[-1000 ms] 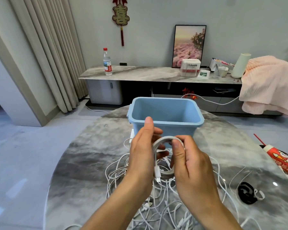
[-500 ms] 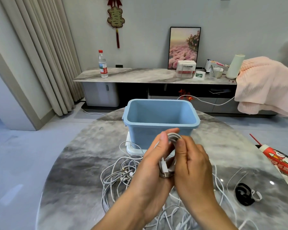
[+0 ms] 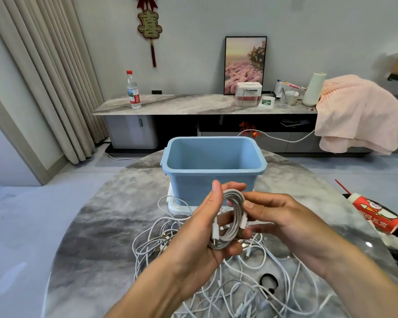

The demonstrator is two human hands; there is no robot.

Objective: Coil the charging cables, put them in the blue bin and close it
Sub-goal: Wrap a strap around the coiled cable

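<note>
A white coil (image 3: 230, 216) is held over the marble table (image 3: 97, 226), just in front of the open blue bin (image 3: 213, 166). The coil is gripped by the left hand (image 3: 207, 228), thumb along its left side and fingers curled behind and under it. Its right side is pinched by the right hand (image 3: 278, 216) between thumb and fingertips, beside one of two plugs that lie along the loops. The winding of this cable appears finished or nearly so; both ends are seen tucked against the bundle. The step in hand is judged to be the securing of the coil before it is dropped in. For the next move, the loops must be kept tight while the bundle is lifted over the near rim and released inside; slack loops may be expected to spring open.

The coil is seen as several neat, even turns of thin white cord, roughly oval and held on edge. A loose tangle of white cables (image 3: 216, 283) is left on the table below the hands, so most of the coiling is judged still to be done. The bin looks empty as far as can be seen. A white slab (image 3: 177, 205), possibly the lid, is seen under the bin.
</note>
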